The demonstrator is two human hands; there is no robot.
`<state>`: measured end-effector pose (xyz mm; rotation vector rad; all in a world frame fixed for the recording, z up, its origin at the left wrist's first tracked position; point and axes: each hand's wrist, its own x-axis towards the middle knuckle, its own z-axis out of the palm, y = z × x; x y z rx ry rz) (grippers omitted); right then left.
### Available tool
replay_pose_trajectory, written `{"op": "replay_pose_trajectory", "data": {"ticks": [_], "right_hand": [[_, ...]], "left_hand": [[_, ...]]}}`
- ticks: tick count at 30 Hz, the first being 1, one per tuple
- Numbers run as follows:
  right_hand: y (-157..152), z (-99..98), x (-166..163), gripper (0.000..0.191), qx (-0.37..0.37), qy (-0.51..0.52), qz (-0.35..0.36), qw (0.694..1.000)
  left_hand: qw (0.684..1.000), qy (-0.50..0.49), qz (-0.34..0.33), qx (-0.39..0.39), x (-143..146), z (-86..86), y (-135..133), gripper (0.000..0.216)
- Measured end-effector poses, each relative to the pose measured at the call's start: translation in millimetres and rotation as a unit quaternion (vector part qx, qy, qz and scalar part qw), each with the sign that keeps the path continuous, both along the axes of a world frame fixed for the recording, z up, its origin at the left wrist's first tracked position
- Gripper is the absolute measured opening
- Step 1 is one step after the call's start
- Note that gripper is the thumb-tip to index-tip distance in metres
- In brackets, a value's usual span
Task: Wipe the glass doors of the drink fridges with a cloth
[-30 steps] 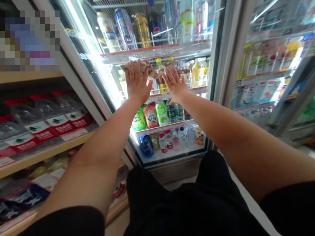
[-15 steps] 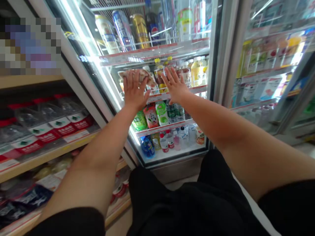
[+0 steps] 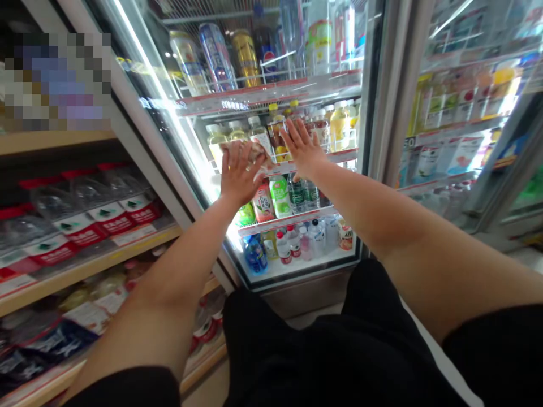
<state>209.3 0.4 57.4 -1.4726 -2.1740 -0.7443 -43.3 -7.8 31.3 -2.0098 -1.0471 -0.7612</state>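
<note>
A crumpled whitish-brown cloth (image 3: pixel 258 154) lies against the glass door (image 3: pixel 288 90) of a lit drinks fridge. My left hand (image 3: pixel 240 175) holds it there, fingers stretched over it and the palm toward the glass. The cloth's upper and right edges stick out past the fingers; the rest is covered. To the right, my right hand (image 3: pixel 304 148) rests flat on the same door with its fingers spread and nothing in it. Behind the glass, between the hands, are a white-labelled bottle (image 3: pixel 261 135) and yellow-capped bottles (image 3: pixel 275 121).
The door's metal frame (image 3: pixel 390 113) runs down on the right, beside another glass-fronted fridge (image 3: pixel 458 113). At left, close to my arm, a wooden shelf (image 3: pixel 139 246) carries red-lidded containers (image 3: pixel 76 192). Cans (image 3: pixel 216 56) stand on the fridge's upper shelf.
My left hand has slid down and slightly right with the cloth, uncovering bottle tops behind the glass. My right hand has stayed nearly in place.
</note>
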Motion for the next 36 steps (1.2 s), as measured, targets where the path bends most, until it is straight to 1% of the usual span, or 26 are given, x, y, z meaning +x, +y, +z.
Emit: {"op": "replay_pose_trajectory", "data": {"ticks": [1,2,3,4,5,8,9,10,11,12,14,16,17,18,19,20,24,25,26,27,29,31,32,33,34,36], "right_hand": [[-0.9,0.0,-0.2,0.136,0.0,0.004,0.003,1.0],[-1.9,0.1,-0.4,0.134,-0.002,0.008,0.007,1.0],[-2.6,0.1,-0.5,0.132,-0.006,0.012,0.011,1.0],[-3.1,-0.1,-0.4,0.13,-0.008,0.018,0.016,1.0],[-3.2,-0.6,-0.3,0.129,-0.008,0.025,0.024,0.999],[-2.5,-3.6,0.6,0.126,-0.004,0.056,0.038,0.998],[-2.6,-4.9,0.9,0.125,-0.003,0.066,0.041,0.997],[-2.9,-6.2,1.2,0.125,-0.006,0.073,0.042,0.996],[-3.6,-7.3,1.5,0.126,-0.011,0.077,0.042,0.996],[-4.2,-8.2,1.7,0.128,-0.016,0.078,0.042,0.996],[-4.8,-9.7,1.8,0.13,-0.021,0.081,0.043,0.996],[-3.1,-11.2,1.5,0.127,-0.015,0.089,0.05,0.995],[-1.5,-11.9,1.1,0.123,-0.01,0.094,0.056,0.994],[0.2,-12.5,0.7,0.119,-0.004,0.098,0.062,0.993],[1.8,-13.1,0.3,0.116,-0.001,0.1,0.065,0.993],[3.1,-13.4,-0.2,0.116,-0.002,0.1,0.063,0.993],[4.4,-13.0,-1.7,0.123,-0.012,0.089,0.042,0.995],[4.6,-12.7,-2.0,0.123,-0.012,0.089,0.039,0.995],[5.1,-12.6,-2.4,0.123,-0.011,0.089,0.039,0.995],[5.8,-12.7,-2.7,0.121,-0.009,0.089,0.039,0.995],[7.9,-13.4,-3.1,0.122,-0.007,0.088,0.038,0.995],[10.1,-14.6,-3.2,0.125,-0.004,0.085,0.037,0.996],[11.0,-15.2,-3.2,0.126,-0.002,0.083,0.037,0.996],[11.7,-15.6,-3.0,0.127,-0.001,0.081,0.037,0.996],[12.2,-15.9,-2.9,0.128,-0.002,0.079,0.036,0.996],[12.4,-15.9,-2.5,0.128,-0.008,0.076,0.032,0.997]], "left_hand": [[0.999,0.031,-0.008,-0.021,-0.7,-8.0,-2.1,0.052],[0.998,0.053,-0.013,-0.036,-2.2,-11.8,-3.5,0.05],[0.997,0.064,-0.015,-0.043,-4.1,-10.8,-4.2,0.049],[0.997,0.06,-0.014,-0.041,-6.0,-5.1,-4.0,0.049],[0.999,0.042,-0.011,-0.032,-7.6,4.5,-3.3,0.05],[0.999,-0.05,0.017,0.013,-8.0,39.3,0.3,0.055],[0.996,-0.08,0.027,0.028,-6.4,46.3,1.3,0.056],[0.994,-0.102,0.035,0.037,-4.1,48.7,1.8,0.057],[0.992,-0.111,0.038,0.041,-1.2,46.0,1.8,0.058],[0.993,-0.109,0.036,0.038,1.8,38.5,1.1,0.058],[0.997,-0.076,0.015,0.012,6.9,14.7,-1.4,0.059],[0.999,-0.024,-0.011,-0.024,8.4,-7.8,-3.4,0.056],[0.999,-0.002,-0.022,-0.038,7.6,-13.7,-3.8,0.053],[0.998,0.012,-0.029,-0.046,6.1,-14.5,-3.7,0.052],[0.998,0.018,-0.032,-0.048,4.2,-9.9,-3.1,0.051],[0.998,0.015,-0.03,-0.044,2.2,-0.6,-2.3,0.052],[0.997,-0.071,-0.01,-0.004,0.5,53.6,1.4,0.059],[0.995,-0.095,-0.001,0.001,2.4,62.5,1.9,0.06],[0.994,-0.112,0.007,0.003,5.1,67.1,1.9,0.062],[0.993,-0.12,0.015,0.004,8.6,67.3,1.5,0.064],[0.995,-0.101,0.022,-0.004,16.1,57.5,0.3,0.065],[0.999,-0.043,0.004,-0.022,21.5,43.9,0.0,0.063],[0.999,-0.01,-0.01,-0.033,22.7,40.1,0.9,0.06],[0.999,0.015,-0.021,-0.042,22.7,39.8,2.6,0.058],[0.998,0.028,-0.028,-0.044,21.8,43.5,5.1,0.057],[0.999,0.005,-0.025,-0.027,18.5,60.1,11.4,0.058]]}}
